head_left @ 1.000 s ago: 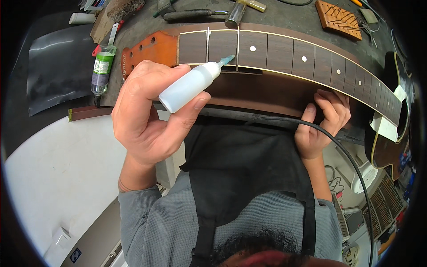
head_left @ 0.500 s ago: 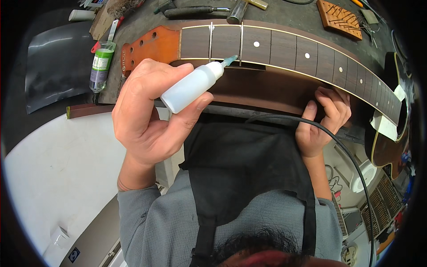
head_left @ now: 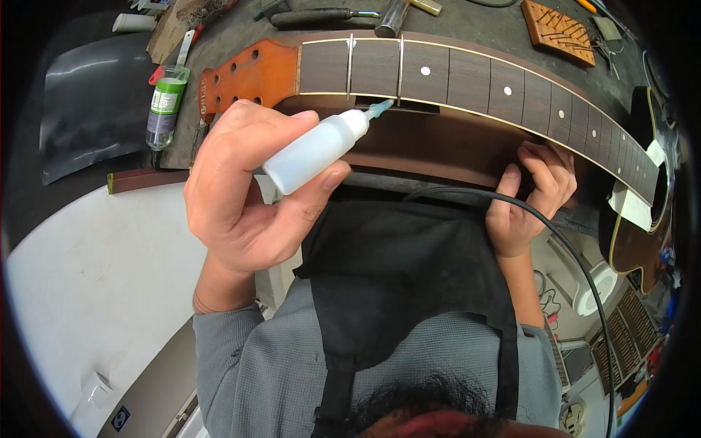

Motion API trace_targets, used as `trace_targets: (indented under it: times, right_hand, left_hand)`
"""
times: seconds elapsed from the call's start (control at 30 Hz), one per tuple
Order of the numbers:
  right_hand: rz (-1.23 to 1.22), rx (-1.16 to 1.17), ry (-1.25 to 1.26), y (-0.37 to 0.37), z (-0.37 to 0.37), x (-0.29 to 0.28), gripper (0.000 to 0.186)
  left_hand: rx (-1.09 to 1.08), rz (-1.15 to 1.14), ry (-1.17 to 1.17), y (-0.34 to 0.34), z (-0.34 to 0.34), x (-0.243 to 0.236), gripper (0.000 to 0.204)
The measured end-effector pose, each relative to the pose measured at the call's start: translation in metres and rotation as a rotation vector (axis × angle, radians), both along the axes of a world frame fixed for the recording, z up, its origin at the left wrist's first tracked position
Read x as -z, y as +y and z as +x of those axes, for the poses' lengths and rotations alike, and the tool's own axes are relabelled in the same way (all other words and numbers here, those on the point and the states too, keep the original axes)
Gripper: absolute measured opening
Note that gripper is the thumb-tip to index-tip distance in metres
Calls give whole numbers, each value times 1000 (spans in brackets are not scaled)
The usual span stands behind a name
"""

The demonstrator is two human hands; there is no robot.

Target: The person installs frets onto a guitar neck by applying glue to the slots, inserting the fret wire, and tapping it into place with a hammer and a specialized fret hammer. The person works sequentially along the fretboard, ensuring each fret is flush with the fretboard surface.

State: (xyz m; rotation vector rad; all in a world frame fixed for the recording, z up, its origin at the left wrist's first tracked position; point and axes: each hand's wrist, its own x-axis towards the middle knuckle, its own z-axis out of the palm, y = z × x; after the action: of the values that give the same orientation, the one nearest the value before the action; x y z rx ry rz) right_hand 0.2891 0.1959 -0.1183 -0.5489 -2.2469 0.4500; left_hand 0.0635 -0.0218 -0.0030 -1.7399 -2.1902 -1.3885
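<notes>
- Squeeze bottle [head_left: 312, 152] is gripped between thumb and fingers of the left hand [head_left: 223, 179]; its nozzle [head_left: 379, 109] is close to the near edge of the fretboard [head_left: 467, 80].
- Right hand [head_left: 544, 191], fingers bent, is at this same edge; I cannot tell if it grips.
- Beyond the fretboard lie one hammer [head_left: 392, 18] and one wooden block [head_left: 539, 25].

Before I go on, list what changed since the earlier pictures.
The nozzle of the bottle in the left hand has moved slightly toward the apron, from over the fretboard to about its near edge. Nothing was grasped or released. The right hand stays by the fretboard, and the wooden block lies as before.
</notes>
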Motion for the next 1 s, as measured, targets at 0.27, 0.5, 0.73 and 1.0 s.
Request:
trace_targets:
  times: [0.27,0.5,0.73,1.0]
  right_hand:
    - [9,6,-3,1,0,-1,37]
    - [-36,-25,-5,5,4,0,37]
    - [-90,-57,9,8,12,6,39]
    - [-114,-61,13,8,18,12,44]
  left_hand:
    - [-158,137,-291,3,2,8,44]
    - [-87,68,140,19,-9,8,40]
    - [-49,84,191,33,-8,10,53]
    - [-98,24,240,37,-1,9,55]
